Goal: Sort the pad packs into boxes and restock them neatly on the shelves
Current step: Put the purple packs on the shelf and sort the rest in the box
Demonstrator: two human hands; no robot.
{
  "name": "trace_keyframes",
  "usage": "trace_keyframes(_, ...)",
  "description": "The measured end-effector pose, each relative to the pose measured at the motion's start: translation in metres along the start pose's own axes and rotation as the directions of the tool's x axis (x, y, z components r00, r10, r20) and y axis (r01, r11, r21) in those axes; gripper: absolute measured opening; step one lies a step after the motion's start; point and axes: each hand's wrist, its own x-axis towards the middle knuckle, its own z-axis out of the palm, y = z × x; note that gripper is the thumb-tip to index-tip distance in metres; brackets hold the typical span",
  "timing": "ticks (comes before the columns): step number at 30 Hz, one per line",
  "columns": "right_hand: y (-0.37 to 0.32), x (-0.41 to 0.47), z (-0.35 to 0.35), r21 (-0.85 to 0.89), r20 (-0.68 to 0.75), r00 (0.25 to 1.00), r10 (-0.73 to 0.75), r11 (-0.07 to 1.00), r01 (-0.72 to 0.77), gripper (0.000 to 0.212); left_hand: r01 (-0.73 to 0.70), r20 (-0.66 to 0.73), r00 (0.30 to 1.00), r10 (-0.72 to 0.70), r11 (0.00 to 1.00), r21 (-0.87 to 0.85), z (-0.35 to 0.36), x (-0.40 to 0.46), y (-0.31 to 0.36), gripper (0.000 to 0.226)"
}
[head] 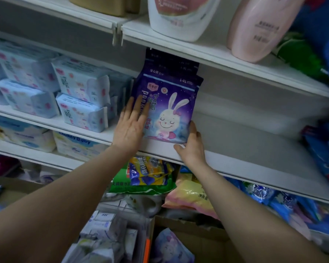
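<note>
Purple pad pack (171, 109) stands upright at shelf (235, 158) front edge w/ more behind; left hand (130, 126) flat on its face, right hand (190, 145) pinching bottom corner — letting go early could tip it fwd off the lip.

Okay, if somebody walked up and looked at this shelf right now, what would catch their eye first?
Most likely the purple rabbit pack standing upright on the middle shelf, at the front of a row of like packs. The left hand lies flat against its left side, while the right hand holds its lower right corner. Next, the pale blue pad packs stacked to its left.
</note>
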Motion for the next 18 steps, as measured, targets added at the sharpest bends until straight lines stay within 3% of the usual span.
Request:
trace_keyframes(4, 0.007, -0.016, -0.010, 0.017, 0.032, 0.999, 0.028, 0.999, -0.028, 0.091, -0.015, 0.011, 1.000, 0.015, 1.000, -0.018, -0.005, -0.025, 0.016, 0.093)
trace_keyframes(11, 0.029, -0.097, -0.033, 0.049, -0.079, 0.995, -0.068, 0.996, 0.072, 0.061, -0.179, -0.121, 0.982, 0.148, 0.933, -0.312, -0.005, -0.098, 0.070, 0.065)
trace_keyframes(14, 0.060, -0.144, -0.034, 0.026, -0.070, 0.995, -0.077, 0.997, 0.079, 0.055, -0.213, -0.049, 0.976, 0.212, 0.878, -0.429, 0.018, -0.137, 0.100, 0.063)
trace_keyframes(18, 0.122, -0.200, -0.020, -0.001, 0.043, 0.999, -0.007, 1.000, 0.007, 0.050, -0.143, 0.166, 0.949, 0.269, 0.833, -0.535, 0.070, -0.196, 0.128, 0.056)
